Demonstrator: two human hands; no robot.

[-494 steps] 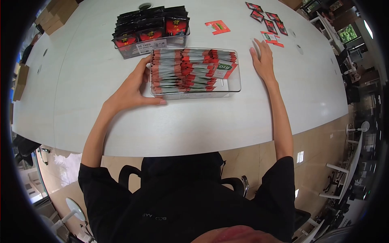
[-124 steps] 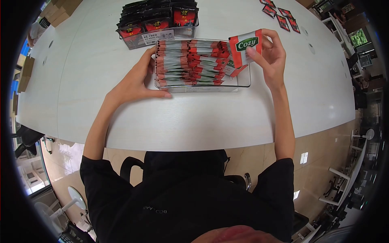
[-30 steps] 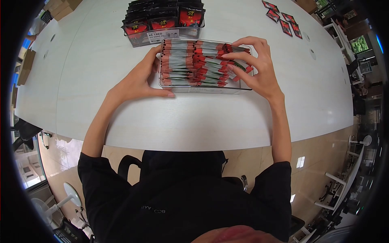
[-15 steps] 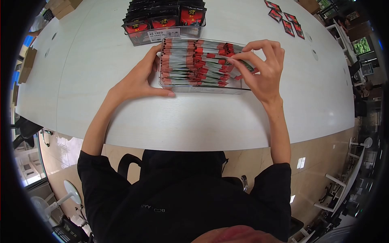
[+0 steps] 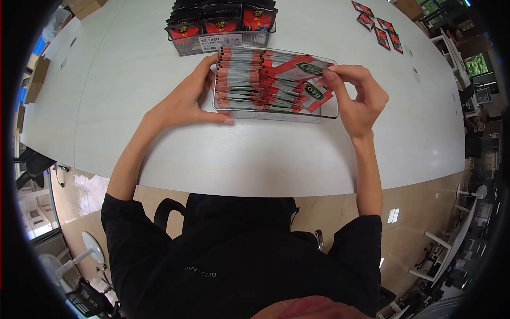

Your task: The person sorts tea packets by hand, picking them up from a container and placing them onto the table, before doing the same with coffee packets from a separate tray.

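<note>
A clear plastic bin (image 5: 287, 116) holds two rows of tightly packed tea sachets (image 5: 237, 74), grey and red with dark edges. My left hand (image 5: 183, 103) grips the bin's left end, thumb along the front wall and fingers partly hidden behind the side. Over the right half, my right hand (image 5: 361, 98) pinches the corner of a red and white Cozy tea sachet (image 5: 292, 70) between thumb and fingertips. It lies tilted above the row, its printed face up. Just below it, another Cozy sachet (image 5: 314, 94) leans face up at the row's right end.
Behind the bin stands a second clear bin (image 5: 191, 47) filled with black and red coffee sachets (image 5: 258, 18). Several loose red and black sachets (image 5: 381, 37) lie at the far right of the white table (image 5: 239, 159). Cardboard boxes (image 5: 37, 80) sit along the left edge.
My right hand has shifted slightly right, and the pinched sachet now shows its printed face above the row. My left hand keeps its grip on the bin.
</note>
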